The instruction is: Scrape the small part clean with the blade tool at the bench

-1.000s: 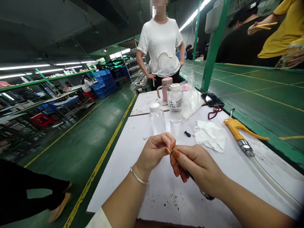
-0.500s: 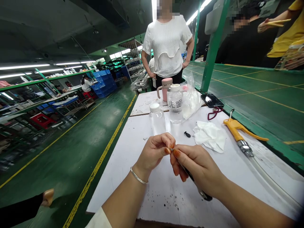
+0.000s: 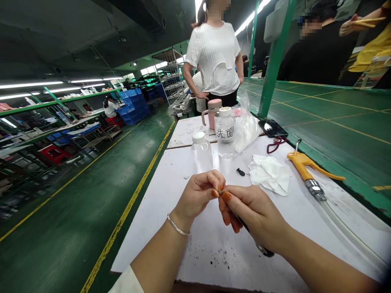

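Over the white tabletop (image 3: 159, 195), my two hands meet at the fingertips. My left hand (image 3: 198, 193), with a bangle at the wrist, is closed in a pinch on something too small to make out. My right hand (image 3: 253, 205) is wrapped round a slim dark-handled tool (image 3: 265, 250); its rear end pokes out below the palm, and its tip is mostly hidden where the fingers meet. Just beyond the hands lies a small black piece (image 3: 240, 172). Dark crumbs (image 3: 224, 260) are scattered on the table below them.
Behind my hands stand a clear bottle (image 3: 201, 154), a marked bottle (image 3: 226, 134) and a pink cup (image 3: 213, 116). A crumpled tissue (image 3: 270, 175), a yellow air gun (image 3: 305, 167) with its hose and a phone (image 3: 273, 128) lie to the right. A person (image 3: 214, 57) stands beyond the table.
My hands hold almost the same pose. The standing person beyond the table has turned, and a foot at the lower left has gone out of view.
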{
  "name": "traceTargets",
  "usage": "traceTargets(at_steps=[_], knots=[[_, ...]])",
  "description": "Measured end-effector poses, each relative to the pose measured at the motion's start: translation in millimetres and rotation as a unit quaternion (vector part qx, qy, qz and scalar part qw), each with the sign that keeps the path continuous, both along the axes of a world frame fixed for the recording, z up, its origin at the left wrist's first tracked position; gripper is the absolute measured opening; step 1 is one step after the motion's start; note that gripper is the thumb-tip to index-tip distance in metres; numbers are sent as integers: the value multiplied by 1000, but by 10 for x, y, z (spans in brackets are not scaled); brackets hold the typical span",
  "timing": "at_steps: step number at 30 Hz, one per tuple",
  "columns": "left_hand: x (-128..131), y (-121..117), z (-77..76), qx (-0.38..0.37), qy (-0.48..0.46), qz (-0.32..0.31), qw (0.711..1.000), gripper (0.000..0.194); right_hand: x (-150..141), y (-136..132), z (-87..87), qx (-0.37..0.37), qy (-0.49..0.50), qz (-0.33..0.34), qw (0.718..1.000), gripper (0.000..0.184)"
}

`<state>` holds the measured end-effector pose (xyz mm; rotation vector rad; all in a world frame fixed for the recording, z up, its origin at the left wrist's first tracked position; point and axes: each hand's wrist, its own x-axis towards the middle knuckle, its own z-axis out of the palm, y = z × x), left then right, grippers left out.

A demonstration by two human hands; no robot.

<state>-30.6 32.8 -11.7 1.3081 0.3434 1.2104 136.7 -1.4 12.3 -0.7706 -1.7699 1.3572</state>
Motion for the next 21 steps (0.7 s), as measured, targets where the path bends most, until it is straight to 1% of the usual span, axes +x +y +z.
traceTargets(at_steps=[9,14,21], knots=[[-8,6,15,-1,24,9,1000,27,15,19,23,-57,5,33,998,38],[-9,7,14,0,29,15,999,27,17,22,25,-54,-2,43,998,37],[3,3,12,4,12,9,1000,27,0,7,-16,-48,27,28,998,37]])
